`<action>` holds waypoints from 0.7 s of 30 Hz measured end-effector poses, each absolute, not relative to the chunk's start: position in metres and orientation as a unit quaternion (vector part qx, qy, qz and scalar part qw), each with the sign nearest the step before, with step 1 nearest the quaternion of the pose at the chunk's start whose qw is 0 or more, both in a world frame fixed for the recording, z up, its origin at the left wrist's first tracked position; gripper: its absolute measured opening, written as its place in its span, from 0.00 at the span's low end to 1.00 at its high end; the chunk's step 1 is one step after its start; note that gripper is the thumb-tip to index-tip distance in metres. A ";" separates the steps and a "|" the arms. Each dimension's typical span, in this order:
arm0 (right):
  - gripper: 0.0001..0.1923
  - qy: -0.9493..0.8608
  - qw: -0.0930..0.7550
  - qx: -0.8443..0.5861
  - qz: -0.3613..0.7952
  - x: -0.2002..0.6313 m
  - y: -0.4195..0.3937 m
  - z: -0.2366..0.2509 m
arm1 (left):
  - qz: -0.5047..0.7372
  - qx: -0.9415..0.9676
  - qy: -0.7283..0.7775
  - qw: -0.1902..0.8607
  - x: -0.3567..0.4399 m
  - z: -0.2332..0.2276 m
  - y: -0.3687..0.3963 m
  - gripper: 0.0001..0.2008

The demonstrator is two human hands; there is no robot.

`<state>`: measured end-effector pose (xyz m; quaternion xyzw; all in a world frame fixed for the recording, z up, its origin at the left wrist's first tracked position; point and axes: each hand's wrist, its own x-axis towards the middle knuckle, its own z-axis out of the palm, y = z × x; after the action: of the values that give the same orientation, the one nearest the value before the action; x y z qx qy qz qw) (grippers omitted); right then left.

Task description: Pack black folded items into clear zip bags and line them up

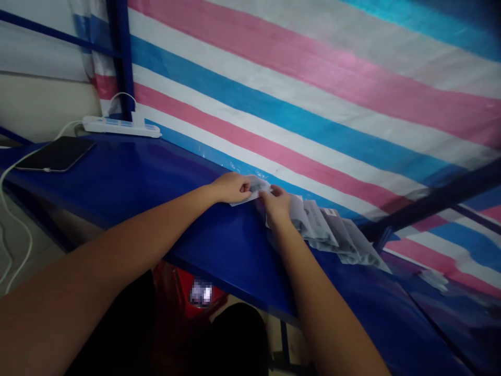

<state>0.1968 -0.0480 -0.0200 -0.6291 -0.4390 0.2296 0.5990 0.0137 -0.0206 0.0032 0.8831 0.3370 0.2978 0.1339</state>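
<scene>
A translucent frosted plastic bag [258, 183] lies at the back of the blue tabletop, close against the striped sheet. My left hand [234, 188] has its fingers curled closed on the bag's left side. At its right edge, my right hand [277, 204] pinches the same bag between thumb and fingers. Just right of that hand, several similar frosted bags [323, 227] with grey contents overlap in a row, and my right wrist partly covers the nearest ones. What the held bag contains is unclear.
A white power strip [121, 126] with cables and a dark tablet [57, 154] occupy the left end of the blue table [238, 250]. A striped plastic sheet [274, 99] borders the back. Below the front edge, a lit phone [201, 292] rests on a red stool [182, 297].
</scene>
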 end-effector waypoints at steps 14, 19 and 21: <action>0.29 -0.423 0.622 -0.631 0.189 0.193 -0.041 -0.031 | 0.314 0.871 0.354 0.132 0.015 0.003 -0.021 0.08; 0.18 -0.430 0.606 -0.641 0.192 0.193 -0.040 -0.032 | 0.315 0.868 0.358 0.140 0.015 0.002 -0.022 0.08; 0.15 -0.434 0.601 -0.641 0.200 0.193 -0.040 -0.033 | 0.316 0.868 0.357 0.137 0.015 0.002 -0.021 0.08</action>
<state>0.1933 -0.0403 -0.0325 -0.6410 -0.4338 0.1997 0.6009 0.0154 -0.0210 0.0017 0.8682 0.3575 0.3158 0.1370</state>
